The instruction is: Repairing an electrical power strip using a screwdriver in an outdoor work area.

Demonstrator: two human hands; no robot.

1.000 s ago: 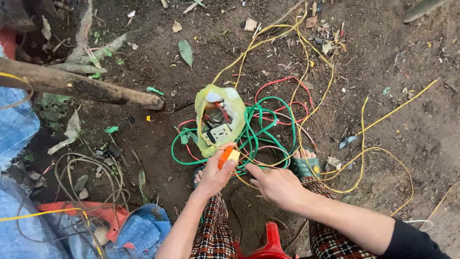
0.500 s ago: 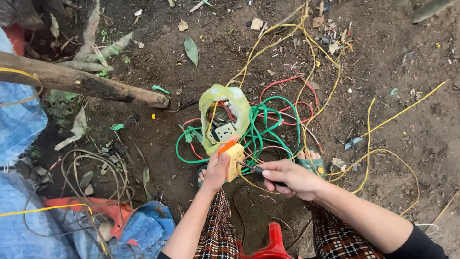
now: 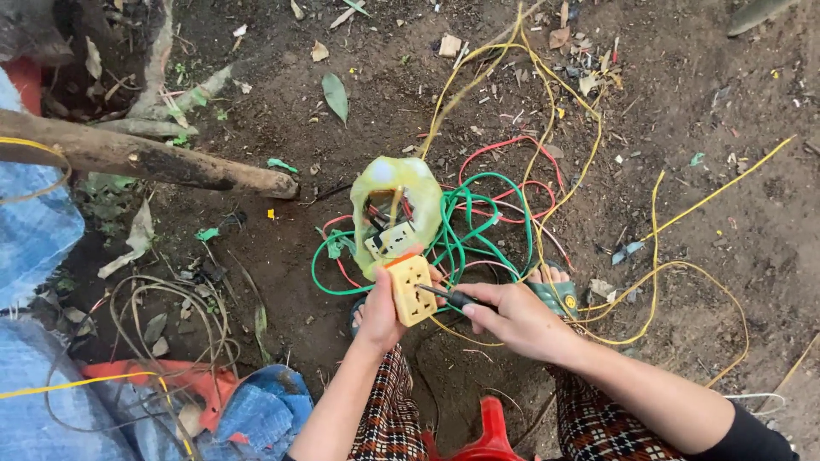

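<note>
My left hand [image 3: 382, 309] grips a small yellow socket block [image 3: 411, 288] with an orange top edge, held above the dirt. My right hand [image 3: 512, 318] holds a dark-handled screwdriver [image 3: 446, 296] whose tip touches the block's right side. Just beyond lies a pale green plastic housing [image 3: 395, 192] with a white socket plate [image 3: 390, 240] inside. Green wires [image 3: 478, 224], red wires [image 3: 504, 149] and yellow wires [image 3: 658, 256] are tangled around it on the ground.
A thick brown branch [image 3: 154, 160] lies at the left. Blue tarpaulin [image 3: 34, 230] and thin grey vines [image 3: 162, 307] fill the lower left. My sandalled foot [image 3: 551, 286] rests on the soil, and a red plastic stool [image 3: 491, 435] shows between my knees.
My left hand has turned the yellow block so its face shows. My right hand has brought the screwdriver against it. The camera has shifted slightly.
</note>
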